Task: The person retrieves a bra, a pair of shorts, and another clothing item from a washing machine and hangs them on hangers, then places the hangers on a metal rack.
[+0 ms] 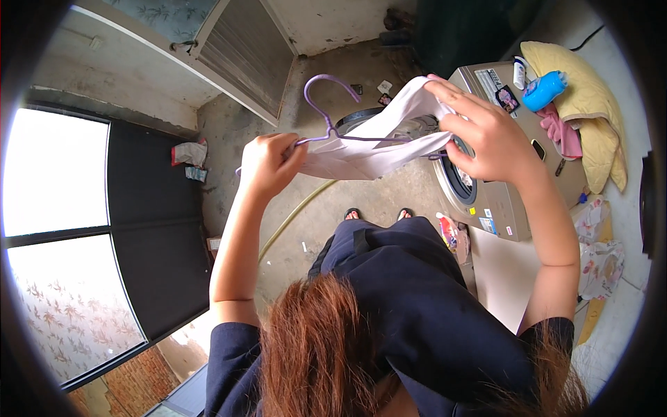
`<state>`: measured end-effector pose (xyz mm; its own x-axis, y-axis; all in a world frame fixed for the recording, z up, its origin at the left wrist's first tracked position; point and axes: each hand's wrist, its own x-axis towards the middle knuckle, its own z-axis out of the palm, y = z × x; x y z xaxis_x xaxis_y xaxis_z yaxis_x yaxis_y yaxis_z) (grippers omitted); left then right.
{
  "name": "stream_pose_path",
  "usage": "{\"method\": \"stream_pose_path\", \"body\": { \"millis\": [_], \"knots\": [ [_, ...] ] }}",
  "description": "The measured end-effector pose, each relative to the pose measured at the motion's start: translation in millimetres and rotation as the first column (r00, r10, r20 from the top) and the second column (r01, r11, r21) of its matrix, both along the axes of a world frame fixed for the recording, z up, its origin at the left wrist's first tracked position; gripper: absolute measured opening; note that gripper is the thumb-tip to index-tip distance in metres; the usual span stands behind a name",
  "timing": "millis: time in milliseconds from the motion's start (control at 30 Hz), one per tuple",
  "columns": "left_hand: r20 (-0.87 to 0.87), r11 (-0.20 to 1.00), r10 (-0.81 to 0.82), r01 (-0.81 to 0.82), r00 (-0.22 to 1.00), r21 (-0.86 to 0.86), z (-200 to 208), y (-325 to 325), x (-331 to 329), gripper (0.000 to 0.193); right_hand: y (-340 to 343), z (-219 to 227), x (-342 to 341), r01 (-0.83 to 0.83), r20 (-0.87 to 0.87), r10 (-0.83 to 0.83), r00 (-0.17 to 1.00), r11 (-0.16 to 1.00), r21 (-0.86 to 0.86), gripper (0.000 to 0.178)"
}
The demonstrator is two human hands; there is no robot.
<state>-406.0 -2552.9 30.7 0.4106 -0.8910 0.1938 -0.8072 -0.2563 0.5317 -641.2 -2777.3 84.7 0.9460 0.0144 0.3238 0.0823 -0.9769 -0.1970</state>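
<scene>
A white garment (368, 146) hangs over a lilac plastic hanger (326, 104) held up in front of me. My left hand (267, 163) grips the hanger's left end together with the cloth. At the garment's right edge my right hand (479, 132) pinches the fabric and pulls it over the hanger's other end. The hanger's hook stands up above the cloth.
A front-loading washing machine (500, 201) stands to the right with its round door facing me. On its top lie a blue bottle (545, 90), a pink cloth (566, 132) and a yellow cloth (597, 104). A hose (295, 215) runs across the concrete floor. A large window (69, 229) is on the left.
</scene>
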Motion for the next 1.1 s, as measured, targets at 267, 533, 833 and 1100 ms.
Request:
{"method": "stream_pose_path", "body": {
  "millis": [267,533,833,1100],
  "knots": [
    [-0.294,0.983,0.011,-0.064,0.956,-0.172,-6,-5,-1,0.026,-13,7,0,0.045,0.041,-0.063,0.997,0.936,0.348,0.040],
    [-0.197,0.990,-0.090,0.067,0.976,-0.122,31,-12,-12,0.025,-10,-26,9,0.062,-0.070,-0.038,0.997,0.918,0.391,0.027],
    [-0.318,0.623,0.122,-0.322,0.940,-0.713,23,-1,-4,0.017,-3,-35,-1,0.172,0.155,-0.323,0.934,0.783,0.598,0.015],
    [-0.501,0.759,0.093,-0.387,0.860,-0.523,-22,-38,-26,0.023,-8,-37,-4,0.148,0.188,-0.321,0.928,0.783,0.604,0.016]
  ]
}}
